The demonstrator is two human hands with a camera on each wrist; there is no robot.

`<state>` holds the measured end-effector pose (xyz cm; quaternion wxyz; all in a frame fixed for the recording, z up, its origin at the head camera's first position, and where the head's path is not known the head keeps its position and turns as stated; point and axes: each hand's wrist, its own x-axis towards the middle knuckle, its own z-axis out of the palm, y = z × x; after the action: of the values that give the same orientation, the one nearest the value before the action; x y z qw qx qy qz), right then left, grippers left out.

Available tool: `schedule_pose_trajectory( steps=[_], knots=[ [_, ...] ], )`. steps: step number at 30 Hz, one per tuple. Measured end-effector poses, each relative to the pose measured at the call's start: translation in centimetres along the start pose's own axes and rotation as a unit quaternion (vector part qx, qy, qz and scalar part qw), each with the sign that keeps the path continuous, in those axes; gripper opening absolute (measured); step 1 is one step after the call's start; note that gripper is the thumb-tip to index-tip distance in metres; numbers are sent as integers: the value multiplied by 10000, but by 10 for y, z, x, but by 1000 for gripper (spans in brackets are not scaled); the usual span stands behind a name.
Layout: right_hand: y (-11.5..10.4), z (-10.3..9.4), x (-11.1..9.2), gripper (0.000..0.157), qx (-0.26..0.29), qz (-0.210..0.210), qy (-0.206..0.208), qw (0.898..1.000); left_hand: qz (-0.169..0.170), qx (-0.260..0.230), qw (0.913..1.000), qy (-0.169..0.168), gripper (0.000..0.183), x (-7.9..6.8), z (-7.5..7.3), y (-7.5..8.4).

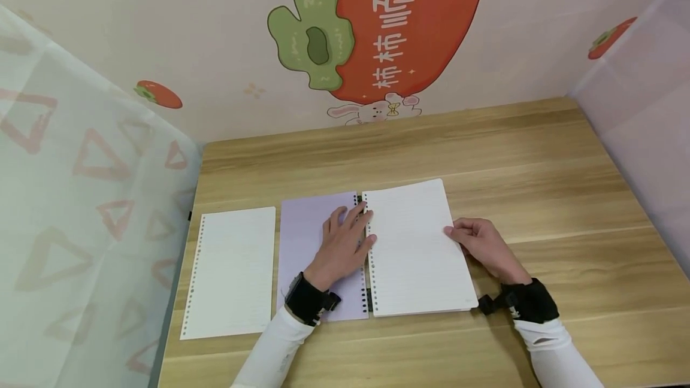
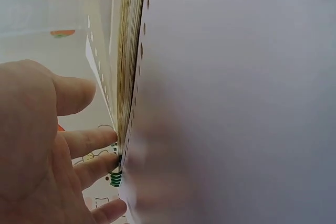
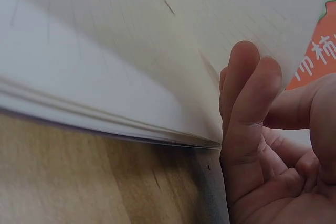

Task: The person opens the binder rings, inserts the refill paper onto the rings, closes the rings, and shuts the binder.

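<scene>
A loose-leaf binder lies spread, its purple cover on the left and a stack of white lined, punched paper on the right. My left hand reaches across the cover with fingers extended, fingertips at the punched edge by the spine. In the left wrist view, a sheet with holes stands apart from the thick stack. My right hand pinches the right edge of the top sheet between thumb and fingers. The right wrist view shows that sheet raised off the pages below.
Left of the binder, a separate white punched sheet lies flat on the wooden table. Printed fabric walls stand behind and at both sides of the table.
</scene>
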<state>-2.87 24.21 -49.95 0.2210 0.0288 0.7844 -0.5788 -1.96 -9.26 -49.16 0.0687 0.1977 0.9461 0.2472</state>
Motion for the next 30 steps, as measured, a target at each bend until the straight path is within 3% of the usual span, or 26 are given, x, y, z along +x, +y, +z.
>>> schedule_pose_trajectory(
  steps=[8,16,24,30],
  knots=[
    [-1,1,-1,46,32,142,-47,9999,11,59,10000,-36,54,1,0,-2],
    [0,2,-1,45,-46,191,-63,9998,49,-197,9997,-140,50,-17,-5,5],
    [1,3,-1,46,-204,166,6,9997,557,-234,9980,-169,35,-41,-5,14],
    [2,5,0,45,-339,133,55,9993,864,-197,9946,-537,30,-56,-3,19]
  ],
)
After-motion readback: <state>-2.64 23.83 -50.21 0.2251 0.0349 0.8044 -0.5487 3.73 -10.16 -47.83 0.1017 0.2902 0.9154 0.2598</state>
